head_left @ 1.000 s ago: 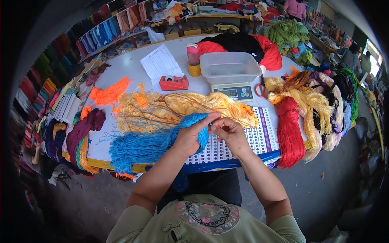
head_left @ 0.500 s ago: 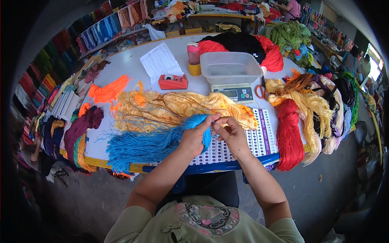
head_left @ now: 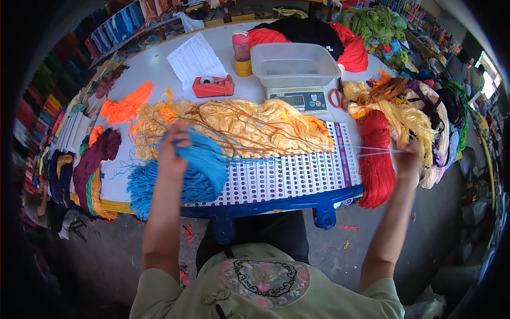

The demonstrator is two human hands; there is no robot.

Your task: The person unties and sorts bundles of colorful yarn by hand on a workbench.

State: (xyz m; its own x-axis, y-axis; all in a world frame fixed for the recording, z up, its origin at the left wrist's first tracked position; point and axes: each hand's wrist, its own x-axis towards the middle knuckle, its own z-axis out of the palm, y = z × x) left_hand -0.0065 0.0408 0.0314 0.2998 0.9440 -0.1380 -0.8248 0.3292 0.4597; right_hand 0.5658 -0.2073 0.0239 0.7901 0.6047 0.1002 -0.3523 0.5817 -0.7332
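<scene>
Watching the head cam feed here: my left hand is clenched round a fat blue yarn hank, lifted just over the white table near its front edge. The right hand is way out to the side, past the red skein, pinching thin blue strands that run taut from the hank across the purple-dotted chart. Behind the strands lies a messy yellow yarn pile, touching the chart's far edge. Further back there's a scale with a clear tub on it, and a red tape dispenser to its left.
</scene>
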